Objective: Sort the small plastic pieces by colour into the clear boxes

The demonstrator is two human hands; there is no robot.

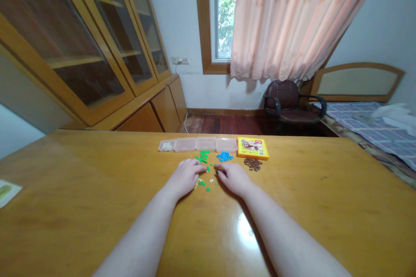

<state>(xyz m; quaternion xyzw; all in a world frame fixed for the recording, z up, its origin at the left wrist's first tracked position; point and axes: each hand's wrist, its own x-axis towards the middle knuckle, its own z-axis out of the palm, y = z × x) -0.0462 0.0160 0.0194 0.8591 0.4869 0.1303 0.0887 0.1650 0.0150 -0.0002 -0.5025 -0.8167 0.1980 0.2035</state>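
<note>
My left hand (pixel 185 178) rests low over the table with its fingers stretched out and apart. Its fingertips touch or nearly touch a small green brick (pixel 208 169). Opposite it, my right hand (pixel 235 177) has its index finger extended and its thumb apart below. A tiny dark spot shows at that thumb's tip; I cannot tell what it is. Between and just below the hands lie a few loose green bricks (pixel 202 183) and small white pieces (pixel 212 180). Beyond the fingers is a heap of green bricks (pixel 203 156), with a blue heap (pixel 224 156) to its right.
Several clear plastic trays (pixel 185 145) stand in a row along the far side of the table (pixel 107 207); the leftmost holds whitish pieces. A yellow box (pixel 252 147) sits at their right, with brown pieces (pixel 252 164) before it. An office chair (pixel 286 101) stands beyond.
</note>
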